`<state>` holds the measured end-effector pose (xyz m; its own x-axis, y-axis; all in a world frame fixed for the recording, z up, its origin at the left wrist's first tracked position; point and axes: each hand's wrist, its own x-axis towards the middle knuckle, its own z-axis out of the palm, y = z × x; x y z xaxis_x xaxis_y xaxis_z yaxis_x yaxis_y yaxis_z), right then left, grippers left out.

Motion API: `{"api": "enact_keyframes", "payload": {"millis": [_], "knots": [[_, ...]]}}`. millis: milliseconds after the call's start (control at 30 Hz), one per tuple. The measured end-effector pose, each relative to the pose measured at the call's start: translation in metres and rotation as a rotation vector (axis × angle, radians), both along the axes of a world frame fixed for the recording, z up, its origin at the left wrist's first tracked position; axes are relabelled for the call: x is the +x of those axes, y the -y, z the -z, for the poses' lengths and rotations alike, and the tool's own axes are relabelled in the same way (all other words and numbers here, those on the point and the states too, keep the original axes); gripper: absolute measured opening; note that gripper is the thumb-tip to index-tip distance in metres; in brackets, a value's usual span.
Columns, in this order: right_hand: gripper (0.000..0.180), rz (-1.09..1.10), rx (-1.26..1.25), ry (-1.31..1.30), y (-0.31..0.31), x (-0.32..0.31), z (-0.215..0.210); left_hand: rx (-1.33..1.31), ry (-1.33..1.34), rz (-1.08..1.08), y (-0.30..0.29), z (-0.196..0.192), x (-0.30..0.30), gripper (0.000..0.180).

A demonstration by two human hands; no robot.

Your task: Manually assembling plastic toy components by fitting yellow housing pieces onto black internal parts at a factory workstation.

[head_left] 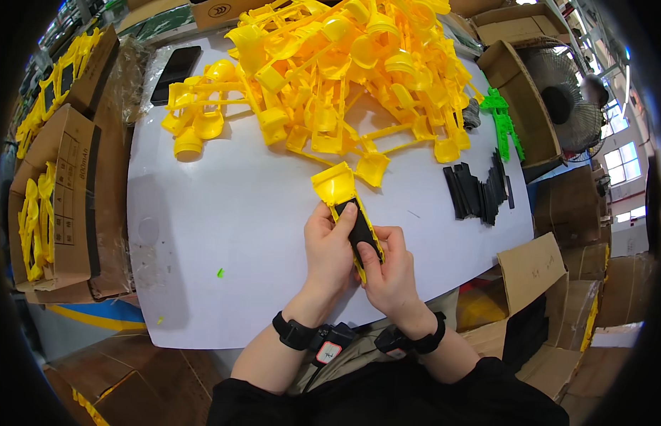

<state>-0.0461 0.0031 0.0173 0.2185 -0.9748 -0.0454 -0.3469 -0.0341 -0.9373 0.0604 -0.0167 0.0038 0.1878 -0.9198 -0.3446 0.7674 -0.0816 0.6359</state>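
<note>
Both hands grasp one yellow scoop (335,186) near the table's (203,234) front edge: left hand (329,245), right hand (389,266) pressing its black strip (360,228). We judge it light, stiff plastic; best held along the handle sides.

Two bare hands, left hand (329,245) and right hand (387,273), grip one yellow plastic scoop-shaped part (335,186) fitted with one black rectangular insert (360,228). Beyond the grip: one heap of yellow moulded plastic parts (330,71), too many to count. Right of the grip: one stack of black flat strips (479,188), one green plastic frame (502,121). Far left: one black phone (176,71), two cardboard boxes of yellow parts (68,199).
</note>
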Motion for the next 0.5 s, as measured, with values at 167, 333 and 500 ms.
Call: {"api": "enact_keyframes", "payload": {"millis": [167, 333, 500], "knots": [[0.022, -0.005, -0.020, -0.033, -0.003, -0.003, 0.000, -0.043, 0.103, -0.047, -0.001, 0.000, -0.003, 0.012], [0.022, -0.007, -0.014, -0.001, 0.006, -0.007, -0.009, -0.019, 0.094, 0.071, -0.006, 0.002, -0.006, 0.014], [0.026, -0.013, -0.088, -0.061, 0.000, -0.007, -0.004, 0.031, -0.014, -0.023, -0.002, 0.001, -0.010, 0.015]]}}
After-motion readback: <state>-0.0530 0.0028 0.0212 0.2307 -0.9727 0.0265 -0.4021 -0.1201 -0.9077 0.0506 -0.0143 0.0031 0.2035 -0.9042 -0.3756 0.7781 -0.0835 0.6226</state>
